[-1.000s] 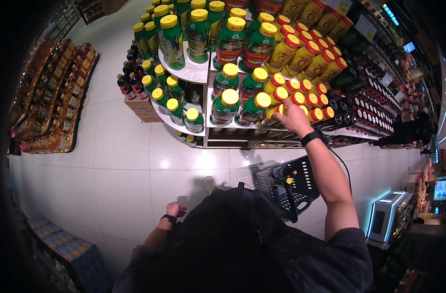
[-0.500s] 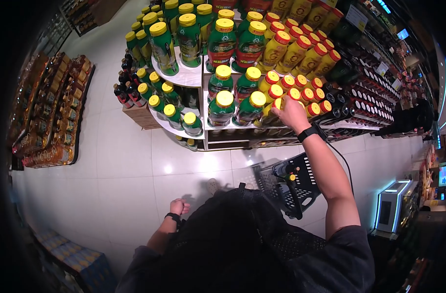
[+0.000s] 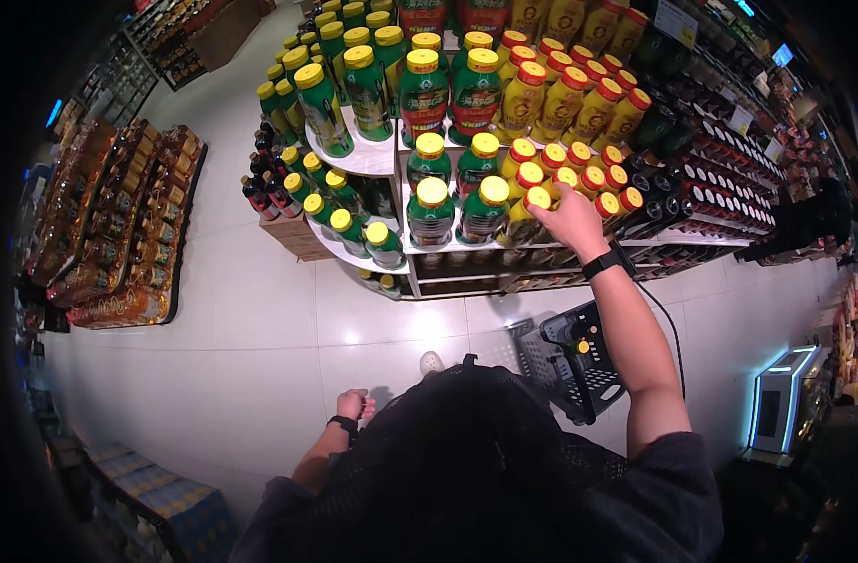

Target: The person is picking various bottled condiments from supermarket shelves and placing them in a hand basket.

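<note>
My right hand (image 3: 574, 225) reaches to the front of the shelf display, with its thumb and fingers closed about the upper part of a yellow bottle (image 3: 521, 225) with a yellow cap. The fingers partly hide that bottle and its neighbours. Green bottles (image 3: 482, 214) with yellow caps stand to its left, and taller yellow bottles (image 3: 562, 101) with red-rimmed caps stand on the tier above. My left hand (image 3: 355, 404) hangs low over the floor, loosely curled with its fingers a little apart and nothing in it.
Below my right forearm stands a dark shopping basket (image 3: 603, 380) with a few bottles inside. A rack of amber bottles (image 3: 133, 235) is at the left. Blue-patterned boxes (image 3: 157, 483) sit at the lower left. A person in dark clothes (image 3: 814, 220) is at the far right.
The view has shifted slightly, so the shelf's left side and the basket appear farther right. My right hand stays at the yellow bottle. My left hand's fingers have loosened a little.
</note>
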`<state>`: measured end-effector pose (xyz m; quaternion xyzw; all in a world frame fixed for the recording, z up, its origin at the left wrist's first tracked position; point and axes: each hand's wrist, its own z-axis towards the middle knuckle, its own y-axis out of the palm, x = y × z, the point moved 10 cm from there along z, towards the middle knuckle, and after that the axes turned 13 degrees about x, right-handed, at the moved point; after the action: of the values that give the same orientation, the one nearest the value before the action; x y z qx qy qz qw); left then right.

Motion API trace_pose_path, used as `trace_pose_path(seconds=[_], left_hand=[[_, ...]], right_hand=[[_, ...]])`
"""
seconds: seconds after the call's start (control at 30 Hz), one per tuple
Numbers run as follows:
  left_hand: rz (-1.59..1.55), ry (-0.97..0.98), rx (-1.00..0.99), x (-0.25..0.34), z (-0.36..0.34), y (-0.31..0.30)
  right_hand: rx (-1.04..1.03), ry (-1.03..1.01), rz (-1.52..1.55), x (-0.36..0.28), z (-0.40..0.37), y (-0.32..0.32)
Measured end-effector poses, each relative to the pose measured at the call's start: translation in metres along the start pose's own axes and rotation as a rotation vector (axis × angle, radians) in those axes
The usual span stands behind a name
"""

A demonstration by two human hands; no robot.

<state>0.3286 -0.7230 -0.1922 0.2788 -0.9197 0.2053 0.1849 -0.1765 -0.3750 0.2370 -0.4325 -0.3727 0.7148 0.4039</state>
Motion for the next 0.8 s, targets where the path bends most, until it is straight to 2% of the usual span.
trace_pose_path(seconds=[0.17, 0.23, 0.37, 0.53, 0.57, 0.67, 0.77, 0.8], left_hand=[[0.045, 0.03, 0.031, -0.022, -0.022, -0.001], [0.03, 0.015, 0.026, -0.037, -0.033, 0.005], [0.024, 0.009, 0.028, -0.067, -0.062, 0.018], [0.019, -0.009, 0.058, -0.101, -0.106, 0.025], [0.021, -0.021, 0.062, -0.107, -0.116, 0.023], [0.033, -0.008, 0.071, -0.125, -0.142, 0.013], [0.054, -0.011, 0.089, -0.141, -0.162, -0.003], [0.059, -0.017, 0.098, -0.148, -0.17, -0.011]], right_hand=[[0.011, 0.248, 0.202, 0.055, -0.054, -0.04], [0.045, 0.334, 0.215, 0.102, -0.096, -0.039], [-0.084, 0.451, 0.083, 0.217, -0.215, -0.01], [-0.326, 0.618, 0.32, 0.3, -0.379, 0.024], [-0.386, 0.691, 0.423, 0.307, -0.407, 0.035], [-0.32, 0.779, 0.745, 0.293, -0.456, 0.044], [-0.358, 0.762, 0.81, 0.284, -0.473, 0.059], [-0.335, 0.701, 0.828, 0.276, -0.469, 0.059]])
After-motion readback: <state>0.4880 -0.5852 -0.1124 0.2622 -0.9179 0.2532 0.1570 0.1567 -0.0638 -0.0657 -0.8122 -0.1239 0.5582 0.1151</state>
